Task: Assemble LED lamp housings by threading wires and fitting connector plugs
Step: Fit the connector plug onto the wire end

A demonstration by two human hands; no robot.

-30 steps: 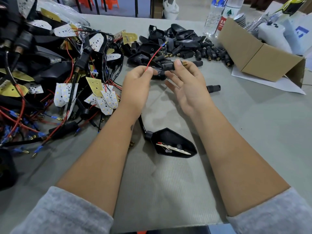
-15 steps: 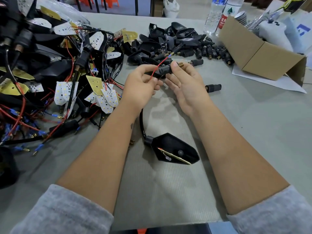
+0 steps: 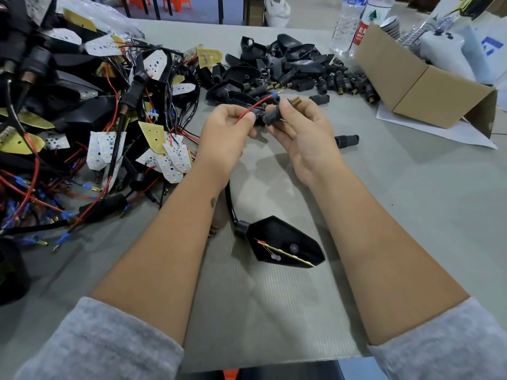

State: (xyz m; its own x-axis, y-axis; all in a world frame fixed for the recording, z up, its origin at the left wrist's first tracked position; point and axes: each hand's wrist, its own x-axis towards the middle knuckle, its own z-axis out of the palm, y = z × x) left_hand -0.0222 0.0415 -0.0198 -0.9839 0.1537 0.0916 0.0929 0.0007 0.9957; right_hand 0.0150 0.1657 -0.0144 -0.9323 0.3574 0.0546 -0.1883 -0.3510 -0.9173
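My left hand (image 3: 225, 133) pinches a thin red wire (image 3: 253, 106) whose blue-tipped end points up and to the right. My right hand (image 3: 304, 133) grips a black connector plug (image 3: 271, 116) with a brass threaded end (image 3: 295, 100) just to the right of that wire. The two hands almost touch above the mat. A black sleeved cable (image 3: 230, 202) runs from under my left hand down to a black lamp housing (image 3: 285, 242), which lies open side up between my forearms with an LED board (image 3: 285, 253) in it.
A tangle of wired housings and LED boards (image 3: 109, 133) fills the left of the table. Loose black housings and plugs (image 3: 288, 69) are heaped behind my hands. One spare plug (image 3: 346, 139) lies at the right. A cardboard box (image 3: 417, 86) and water bottles (image 3: 356, 23) stand back right.
My hands have come closer together, bringing plug and wire end nearer each other. The cable and housing on the mat have shifted slightly.
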